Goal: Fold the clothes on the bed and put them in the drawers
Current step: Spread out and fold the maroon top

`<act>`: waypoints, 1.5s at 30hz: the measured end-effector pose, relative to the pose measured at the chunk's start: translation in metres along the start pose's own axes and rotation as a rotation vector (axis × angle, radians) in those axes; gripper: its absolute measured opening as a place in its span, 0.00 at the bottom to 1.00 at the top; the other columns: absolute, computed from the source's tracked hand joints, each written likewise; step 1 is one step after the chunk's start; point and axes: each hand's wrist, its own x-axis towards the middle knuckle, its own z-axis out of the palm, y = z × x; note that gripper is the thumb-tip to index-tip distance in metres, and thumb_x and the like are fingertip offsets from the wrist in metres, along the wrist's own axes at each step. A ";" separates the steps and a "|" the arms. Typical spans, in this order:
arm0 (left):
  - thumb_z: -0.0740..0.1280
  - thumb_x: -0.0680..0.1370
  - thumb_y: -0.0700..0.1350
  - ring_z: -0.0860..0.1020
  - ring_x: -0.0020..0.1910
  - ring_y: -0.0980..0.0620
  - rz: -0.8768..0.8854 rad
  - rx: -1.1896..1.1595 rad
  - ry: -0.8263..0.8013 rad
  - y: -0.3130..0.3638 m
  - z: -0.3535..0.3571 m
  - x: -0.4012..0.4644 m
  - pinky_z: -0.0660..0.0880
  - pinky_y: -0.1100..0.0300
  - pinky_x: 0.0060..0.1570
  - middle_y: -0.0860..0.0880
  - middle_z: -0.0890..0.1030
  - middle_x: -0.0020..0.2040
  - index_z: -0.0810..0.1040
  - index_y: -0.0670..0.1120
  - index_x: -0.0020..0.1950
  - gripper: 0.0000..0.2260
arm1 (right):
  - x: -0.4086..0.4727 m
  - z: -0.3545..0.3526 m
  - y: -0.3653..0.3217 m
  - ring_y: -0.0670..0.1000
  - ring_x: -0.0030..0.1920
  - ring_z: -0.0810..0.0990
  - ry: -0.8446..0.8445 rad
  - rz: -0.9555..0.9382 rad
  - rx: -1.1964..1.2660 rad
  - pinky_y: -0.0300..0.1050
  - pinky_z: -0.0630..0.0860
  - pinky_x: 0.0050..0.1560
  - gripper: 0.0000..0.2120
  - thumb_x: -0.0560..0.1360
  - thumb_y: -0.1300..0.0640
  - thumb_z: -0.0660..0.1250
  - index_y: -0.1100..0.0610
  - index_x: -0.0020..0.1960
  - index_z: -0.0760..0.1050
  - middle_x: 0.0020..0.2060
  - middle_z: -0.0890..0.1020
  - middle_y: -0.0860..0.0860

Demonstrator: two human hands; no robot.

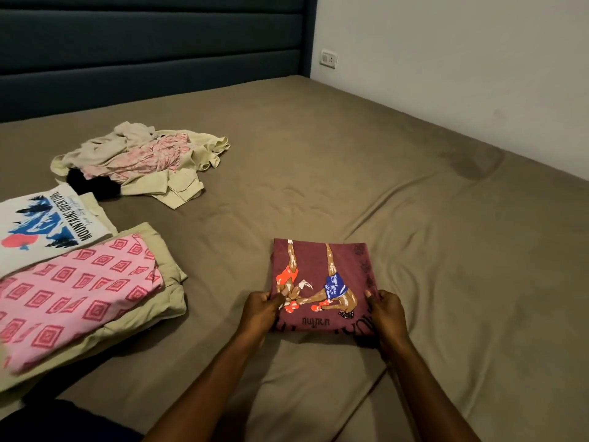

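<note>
A folded maroon T-shirt point(322, 260) with a print of two boxers lies on the brown bed point(414, 218) in front of me. My left hand point(259, 314) grips its near left edge and my right hand point(389, 317) grips its near right edge. At the left lies a folded pink patterned garment point(73, 301) on top of a folded beige one point(159, 317). Behind them is a folded white T-shirt point(41, 231) with a blue mountain print. Further back sits an unfolded heap of beige, pink and black clothes point(143, 161).
A dark padded headboard point(143, 52) runs along the far side of the bed. A white wall point(462, 74) with a socket point(329, 59) borders the bed on the right. No drawers are in view.
</note>
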 end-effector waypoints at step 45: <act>0.68 0.82 0.40 0.85 0.49 0.44 0.102 0.010 -0.113 -0.002 -0.021 -0.013 0.81 0.51 0.54 0.40 0.87 0.52 0.84 0.39 0.59 0.08 | -0.054 -0.011 -0.011 0.57 0.49 0.87 -0.246 -0.017 0.222 0.54 0.84 0.49 0.11 0.85 0.57 0.61 0.55 0.59 0.82 0.50 0.88 0.55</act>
